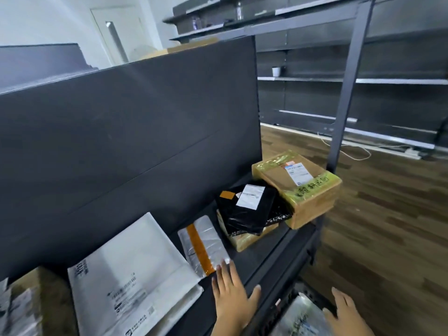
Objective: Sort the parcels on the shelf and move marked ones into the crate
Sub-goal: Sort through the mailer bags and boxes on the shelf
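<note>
Silver parcel at fingertips of flat left hand; right hand open, lower.

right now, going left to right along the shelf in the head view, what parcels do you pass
cardboard box at the left edge → large white mailer → silver mailer with orange tape → black parcel with white label → tape-wrapped cardboard box

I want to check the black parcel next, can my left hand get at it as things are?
Probably yes. The left hand is open at the silver pouch, and the black parcel lies on top of its pile farther along the shelf, with nothing over it.
</note>
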